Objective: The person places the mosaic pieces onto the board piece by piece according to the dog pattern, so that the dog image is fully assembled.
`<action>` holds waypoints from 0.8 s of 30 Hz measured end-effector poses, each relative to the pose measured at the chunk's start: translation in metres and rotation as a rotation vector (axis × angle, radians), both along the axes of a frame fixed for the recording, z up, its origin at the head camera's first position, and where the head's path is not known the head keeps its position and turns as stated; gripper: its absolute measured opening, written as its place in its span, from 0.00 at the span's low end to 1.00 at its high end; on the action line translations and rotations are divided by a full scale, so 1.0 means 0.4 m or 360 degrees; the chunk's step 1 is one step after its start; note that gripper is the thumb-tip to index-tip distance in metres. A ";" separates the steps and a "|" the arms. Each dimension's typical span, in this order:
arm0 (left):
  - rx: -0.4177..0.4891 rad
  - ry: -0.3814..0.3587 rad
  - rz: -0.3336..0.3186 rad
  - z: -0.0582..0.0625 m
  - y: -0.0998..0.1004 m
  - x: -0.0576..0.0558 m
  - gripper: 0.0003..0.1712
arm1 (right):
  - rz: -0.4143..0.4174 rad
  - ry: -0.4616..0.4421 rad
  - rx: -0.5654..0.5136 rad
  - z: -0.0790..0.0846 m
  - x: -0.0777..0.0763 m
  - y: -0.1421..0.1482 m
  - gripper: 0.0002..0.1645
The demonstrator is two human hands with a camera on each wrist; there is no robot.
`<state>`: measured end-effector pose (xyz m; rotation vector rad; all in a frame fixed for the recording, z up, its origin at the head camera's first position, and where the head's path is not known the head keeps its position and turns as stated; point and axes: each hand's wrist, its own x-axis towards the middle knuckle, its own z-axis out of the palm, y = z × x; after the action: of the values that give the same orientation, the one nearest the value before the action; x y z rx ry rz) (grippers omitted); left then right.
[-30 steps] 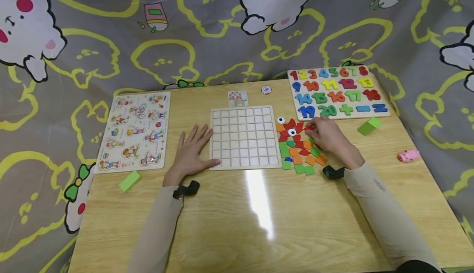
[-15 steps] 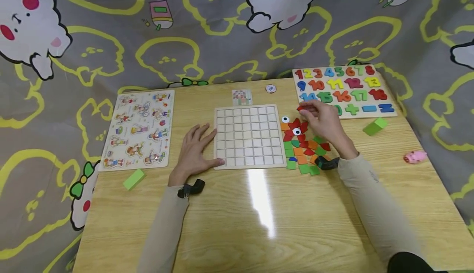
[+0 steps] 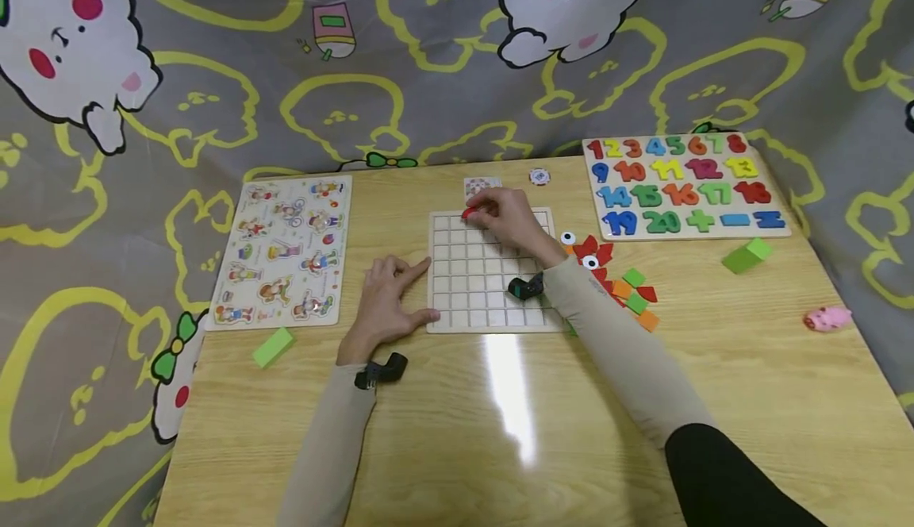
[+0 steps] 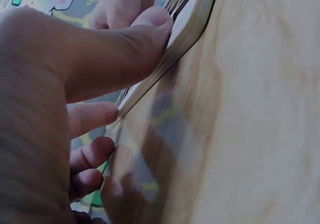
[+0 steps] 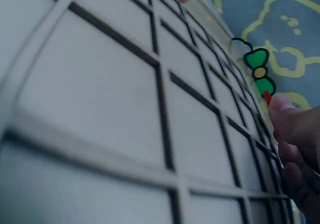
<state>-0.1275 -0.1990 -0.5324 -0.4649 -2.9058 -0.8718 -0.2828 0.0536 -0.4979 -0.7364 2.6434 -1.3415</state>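
A pale wooden grid board (image 3: 468, 275) with square cells lies in the middle of the table. My right hand (image 3: 510, 221) is over its far rows, pinching a small red piece (image 3: 467, 213) between thumb and fingertips. In the right wrist view that red piece (image 5: 267, 98) pokes out past the thumb. At the board's left edge is my left hand (image 3: 385, 303), its thumb (image 4: 145, 39) resting on the near left corner and its index fingertip at the side. Red, orange and green flat pieces (image 3: 635, 301) lie right of the board, partly hidden by my right forearm.
A picture card (image 3: 477, 185) and a round chip (image 3: 539, 177) lie behind the board. The number puzzle (image 3: 689, 186) is at back right, the figure puzzle (image 3: 280, 253) at left. Green blocks (image 3: 274, 347) sit beside both puzzles. A pink pig toy (image 3: 828, 318) is far right.
My right hand has taken the red piece from the pile, lifted it and carried it left over the board's far rows. My left hand stays at the board's edge, its fingers less spread.
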 end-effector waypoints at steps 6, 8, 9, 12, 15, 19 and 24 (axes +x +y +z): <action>-0.0014 -0.0038 -0.0006 0.006 0.011 0.007 0.55 | 0.0052 0.0031 -0.0032 -0.022 0.007 -0.019 0.16; -0.0015 -0.0043 -0.0007 0.007 0.013 0.008 0.55 | 0.0051 0.0016 -0.0033 -0.022 0.011 -0.017 0.17; -0.0016 -0.0042 -0.0007 0.008 0.013 0.008 0.55 | 0.0056 -0.0004 -0.0040 -0.021 0.013 -0.016 0.18; -0.0020 -0.0038 -0.0004 0.010 0.012 0.009 0.54 | 0.0036 -0.0085 -0.0076 -0.020 0.015 -0.009 0.18; -0.0028 -0.0032 -0.0002 0.010 0.008 0.008 0.55 | 0.0031 -0.0113 -0.0101 -0.020 0.012 -0.006 0.16; -0.0021 -0.0032 -0.0003 0.009 0.004 0.003 0.55 | 0.0075 -0.0038 -0.0046 -0.024 0.000 -0.009 0.13; -0.0007 -0.0030 0.0010 0.004 0.000 -0.002 0.55 | 0.0154 -0.0044 -0.0013 -0.023 -0.012 -0.009 0.14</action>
<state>-0.1281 -0.1989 -0.5307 -0.4500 -2.9251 -0.8738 -0.2875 0.0501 -0.5071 -0.8288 2.5471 -1.3279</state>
